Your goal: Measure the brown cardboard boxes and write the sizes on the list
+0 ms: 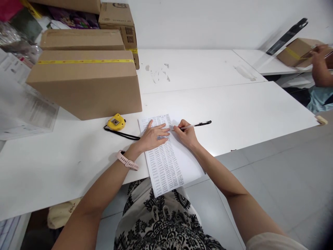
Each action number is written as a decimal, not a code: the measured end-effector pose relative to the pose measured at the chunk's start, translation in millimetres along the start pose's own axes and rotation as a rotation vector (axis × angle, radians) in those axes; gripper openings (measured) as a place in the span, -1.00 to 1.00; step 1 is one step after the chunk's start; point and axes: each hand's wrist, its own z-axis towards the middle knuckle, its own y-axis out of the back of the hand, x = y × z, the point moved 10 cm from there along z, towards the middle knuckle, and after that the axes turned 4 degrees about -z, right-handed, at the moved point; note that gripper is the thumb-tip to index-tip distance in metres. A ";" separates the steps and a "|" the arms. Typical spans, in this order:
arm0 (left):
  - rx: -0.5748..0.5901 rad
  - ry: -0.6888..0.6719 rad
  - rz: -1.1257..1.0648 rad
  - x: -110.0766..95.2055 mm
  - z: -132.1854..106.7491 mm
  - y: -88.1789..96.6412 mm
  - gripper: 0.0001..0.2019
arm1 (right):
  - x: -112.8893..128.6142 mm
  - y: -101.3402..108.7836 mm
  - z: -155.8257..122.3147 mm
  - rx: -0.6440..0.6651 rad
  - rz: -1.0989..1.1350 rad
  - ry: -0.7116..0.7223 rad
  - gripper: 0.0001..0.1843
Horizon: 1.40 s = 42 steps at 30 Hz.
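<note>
1. Pinched in the fingers of the right hand (186, 134) is a slim pen (194, 125), the grip narrow around its barrel; from where I sit, I cannot tell whether its tip touches the paper. The left hand (155, 136) lies palm down with its fingers spread, holding nothing.
2. Biggest in my head view is the white table (223, 107), its top marked with a few grey scuffs toward the wall.
3. On its left side I see a large brown carton (96, 93), sealed along the top with yellow tape; more boxes stand behind it.
4. At far right, another person's hand (319, 55) is at a smaller carton (296, 52), and a long black object (287, 36) leans against the wall beside it.
5. Straight ahead of me, the written sheet (166, 170) lies under the left hand, over blank white paper (187, 163). Its near end hangs past the table edge; the columns are too small for me to read.
6. Between carton and sheet sits a yellow tape measure (116, 122), its black strap (123, 134) running to the left hand's side.
7. Smallest, I pick out a pink wristband (127, 160) on the left wrist.
</note>
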 end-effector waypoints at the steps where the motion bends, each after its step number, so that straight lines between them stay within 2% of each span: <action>1: 0.000 0.000 0.001 -0.2 -0.1 0.1 -0.70 | 1.1 0.0 0.0 0.000 -0.001 0.003 -0.64; 42: -0.008 -0.008 0.022 -2.0 -1.1 0.9 -0.68 | 5.1 2.4 1.3 -0.014 -0.029 0.010 -0.67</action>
